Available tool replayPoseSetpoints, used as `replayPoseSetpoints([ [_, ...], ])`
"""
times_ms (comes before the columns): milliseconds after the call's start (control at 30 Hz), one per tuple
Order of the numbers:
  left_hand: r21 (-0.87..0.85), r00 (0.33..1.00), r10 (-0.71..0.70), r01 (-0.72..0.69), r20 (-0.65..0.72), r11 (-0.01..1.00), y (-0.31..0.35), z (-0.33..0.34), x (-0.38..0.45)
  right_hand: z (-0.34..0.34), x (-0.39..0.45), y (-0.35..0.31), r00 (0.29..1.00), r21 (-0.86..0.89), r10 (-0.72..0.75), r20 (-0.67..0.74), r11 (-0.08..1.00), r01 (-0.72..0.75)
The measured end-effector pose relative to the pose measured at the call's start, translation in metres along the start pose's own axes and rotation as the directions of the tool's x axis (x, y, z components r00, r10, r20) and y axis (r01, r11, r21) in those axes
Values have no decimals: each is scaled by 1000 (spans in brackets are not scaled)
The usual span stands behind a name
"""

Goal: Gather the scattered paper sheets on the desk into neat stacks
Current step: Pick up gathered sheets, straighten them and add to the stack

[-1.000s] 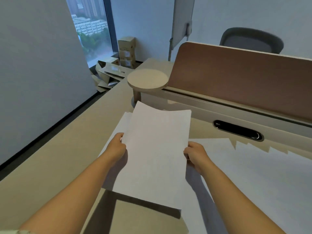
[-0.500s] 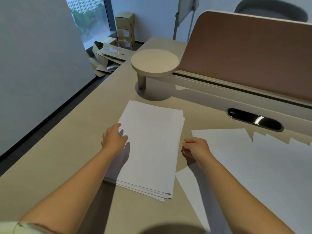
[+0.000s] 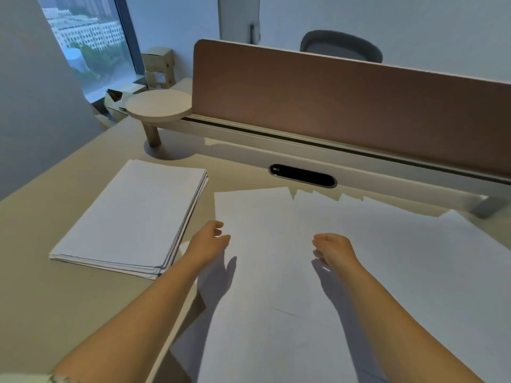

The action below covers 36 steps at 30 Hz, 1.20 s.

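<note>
Head view: tidy stack of white paper sheets (image 3: 130,217) sits on the beige surface (image 3: 41,294). Just right of it, left hand (image 3: 208,241) and right hand (image 3: 333,248) hover loosely curled and empty above loose overlapping white sheets (image 3: 387,272). I'd pinch one sheet's opposite edges and lift evenly.

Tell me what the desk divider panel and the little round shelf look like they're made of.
Divider panel: probably matte brown felt or fabric; its face is soft-looking, without glare. Round shelf: likely light wood or laminate, pale beige and smooth; no grain is visible.
</note>
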<state>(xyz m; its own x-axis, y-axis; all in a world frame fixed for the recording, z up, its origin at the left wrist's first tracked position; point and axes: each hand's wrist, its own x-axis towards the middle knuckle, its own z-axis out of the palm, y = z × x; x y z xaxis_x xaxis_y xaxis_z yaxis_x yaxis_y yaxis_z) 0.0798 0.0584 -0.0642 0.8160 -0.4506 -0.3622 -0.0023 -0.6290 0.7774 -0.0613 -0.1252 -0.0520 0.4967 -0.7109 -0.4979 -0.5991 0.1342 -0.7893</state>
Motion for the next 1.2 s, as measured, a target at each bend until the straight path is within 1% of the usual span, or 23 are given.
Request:
replayPoseSetpoints([
  [133,68,998,-1,-3,57,998,5,55,-23,-55,-4,43,999,-2,32,-28,999,-33],
  [200,175,998,-9,0,55,984,3,74,-28,-78,-5,64,998,-24,20,-55,999,-21],
  [267,376,999,-30,18,25,927,-1,86,-31,-96,2,85,994,-117,7,-108,993,-20],
  [300,454,999,-52,48,-5,890,-4,93,-34,-104,4,95,990,-199,8,-138,979,-36],
  [333,497,996,-76,87,-43,863,-6,99,-37,-112,4,103,986,-300,17,-167,952,-67],
  [400,519,988,-107,151,-115,841,-12,109,-42,-123,4,119,970,-479,43,-238,864,-156],
  [467,527,984,-119,173,-136,832,-16,115,-40,-130,2,134,961,-543,77,-264,812,-214],
  [600,580,992,-81,125,-101,805,-21,118,-28,-131,5,147,978,-621,71,-196,763,-180],
  [700,626,999,-18,44,-48,779,-19,122,-23,-128,9,144,989,-632,53,-137,764,-128],
  [800,647,997,44,-73,60,759,-12,130,-22,-121,12,140,1000,-628,4,-26,778,-19],
  [867,646,987,77,-152,142,748,-5,136,-21,-115,10,135,996,-571,-37,75,817,73],
  [900,625,980,95,-184,174,758,-3,137,-20,-113,8,131,993,-513,-45,106,853,94],
  [933,589,976,113,-205,188,782,-1,136,-19,-112,6,128,993,-453,-53,103,887,94],
  [967,548,976,134,-209,174,810,-1,134,-17,-112,6,126,996,-416,-59,64,906,80],
  [1000,523,982,145,-189,125,831,-1,131,-15,-114,6,125,997,-439,-72,-8,896,62],
  [1033,530,989,132,-144,61,836,-2,127,-14,-117,7,126,993,-513,-80,-90,858,23],
  [1067,555,996,93,-81,6,828,-3,124,-15,-121,9,127,985,-578,-69,-156,816,-34],
  [1100,584,999,42,-21,-22,812,-6,122,-15,-126,9,130,980,-599,-23,-197,795,-102],
  [1167,630,1000,-27,22,-2,776,-13,121,-19,-130,7,134,976,-561,91,-199,806,-189],
  [1200,652,999,-32,9,23,758,-16,123,-21,-128,6,135,977,-552,113,-178,811,-194],
])
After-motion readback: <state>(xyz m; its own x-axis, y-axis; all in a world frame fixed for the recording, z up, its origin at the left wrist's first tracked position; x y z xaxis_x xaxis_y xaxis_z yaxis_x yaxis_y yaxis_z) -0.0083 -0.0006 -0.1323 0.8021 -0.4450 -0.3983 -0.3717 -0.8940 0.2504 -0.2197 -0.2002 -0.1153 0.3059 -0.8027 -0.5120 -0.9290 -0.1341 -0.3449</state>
